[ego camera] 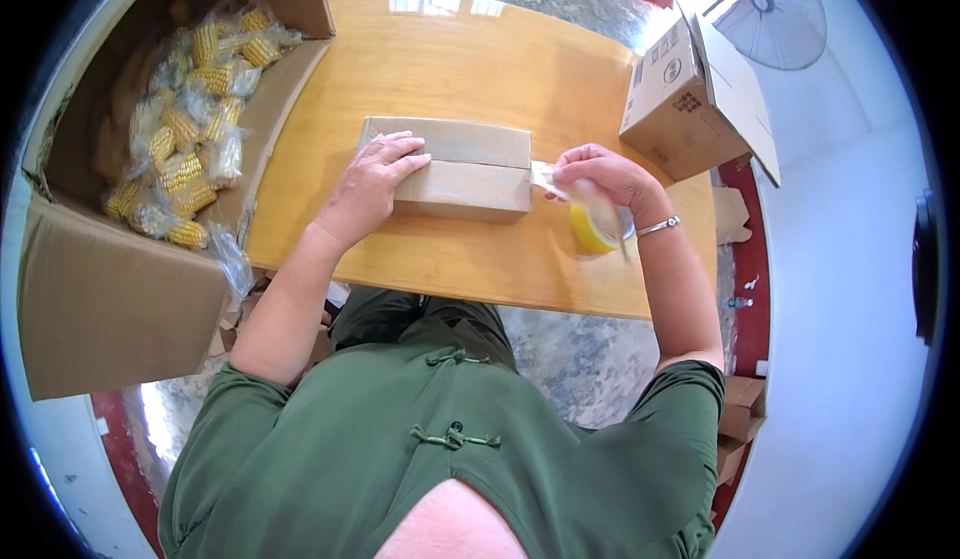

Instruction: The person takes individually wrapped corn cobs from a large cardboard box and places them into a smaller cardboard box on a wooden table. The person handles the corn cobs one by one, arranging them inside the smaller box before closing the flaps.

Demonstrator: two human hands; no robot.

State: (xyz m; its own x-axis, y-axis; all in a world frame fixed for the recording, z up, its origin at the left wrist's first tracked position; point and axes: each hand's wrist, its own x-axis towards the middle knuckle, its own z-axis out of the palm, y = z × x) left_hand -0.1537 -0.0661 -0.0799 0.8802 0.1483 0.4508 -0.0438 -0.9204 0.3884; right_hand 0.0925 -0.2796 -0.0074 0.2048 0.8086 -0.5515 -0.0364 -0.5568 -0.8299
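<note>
A small closed cardboard box [465, 184] lies before me on the wooden table, its two top flaps meeting along a lengthwise seam. My left hand [379, 176] holds it down at the left end, fingers and thumb spread over the top. Just off the right end, my right hand [592, 176] pinches a strip of packing tape [546, 178] that reaches the box's edge near the seam. Beneath that hand is a tape roll [589, 230] with a yellow side, partly hidden. A blurred strip hangs between hand and roll, its exact path unclear.
At left, a large open carton [112, 304] holds many plastic-wrapped corn cobs [180, 173]. An open printed cardboard box [667, 101] stands at the right back of the wooden table [450, 56]. Beyond it is a fan [772, 15]. Folded cardboard [742, 409] lies by the right wall.
</note>
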